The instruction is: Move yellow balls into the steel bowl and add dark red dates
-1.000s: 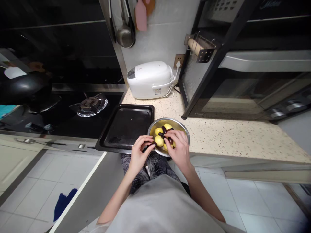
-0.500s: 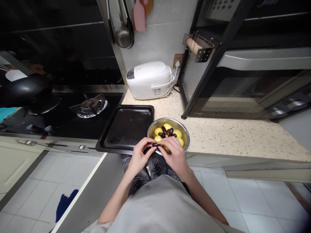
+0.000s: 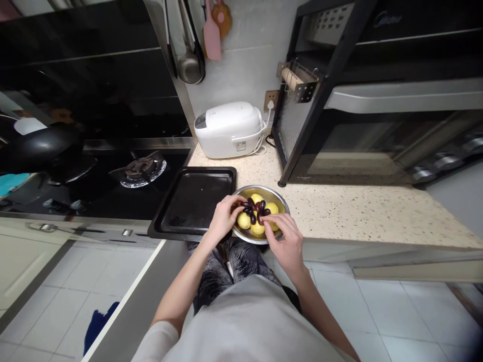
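A steel bowl (image 3: 286,205) at the counter's front edge holds several round yellow fruits (image 3: 244,220), possibly lemons. Long dark-purple grapes (image 3: 252,202) lie clustered on top of them. From the left, my left hand (image 3: 226,215) reaches over the rim, its thumb and fingers pinched around the end of a grape. My right hand (image 3: 286,236) comes in over the front right of the bowl. Its thumb and forefinger close on another dark grape (image 3: 260,218) at the near side of the cluster.
A black baking tray (image 3: 160,223) stands left of the bowl, near the stove burner (image 3: 140,169). Behind are a white rice cooker (image 3: 228,131) and its cord. An oven (image 3: 362,146) in a rack stands at right. Below the tray, a drawer (image 3: 151,296) is pulled out.
My hands have moved apart; both were together at the bowl's front edge around one dark grape. Now each is at the grape cluster, left and right. The view has shifted slightly.
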